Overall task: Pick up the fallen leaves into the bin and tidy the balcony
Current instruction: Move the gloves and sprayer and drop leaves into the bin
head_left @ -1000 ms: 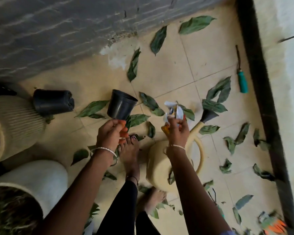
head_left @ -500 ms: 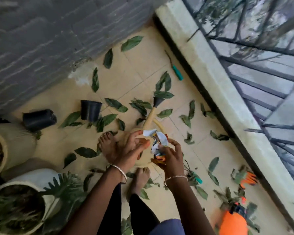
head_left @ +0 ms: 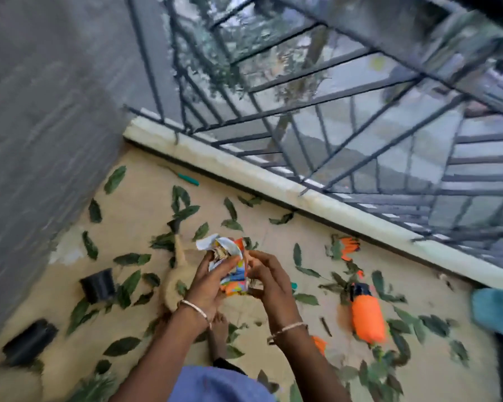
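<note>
Both hands meet at chest height over the tiled balcony floor (head_left: 134, 204). My left hand (head_left: 205, 285) and my right hand (head_left: 266, 278) together grip a crumpled colourful paper wrapper (head_left: 230, 264), white, blue and orange, fingers curled round it from either side. Several green fallen leaves (head_left: 131, 259) lie scattered across the floor all around my bare feet (head_left: 219, 329). No bin shows in this view.
A beige watering can (head_left: 180, 274) lies just left of my hands. Two black plastic pots (head_left: 98, 285) lie on their sides at left. An orange bottle (head_left: 368, 319), orange gloves (head_left: 350, 248), a teal-handled tool (head_left: 186, 178) and a teal cloth (head_left: 495, 311) lie about. Railing (head_left: 331, 134) bounds the right.
The view swung up and right, from the wall and pots to the railing. My left hand came off the floor and joined my right hand on the wrapper.
</note>
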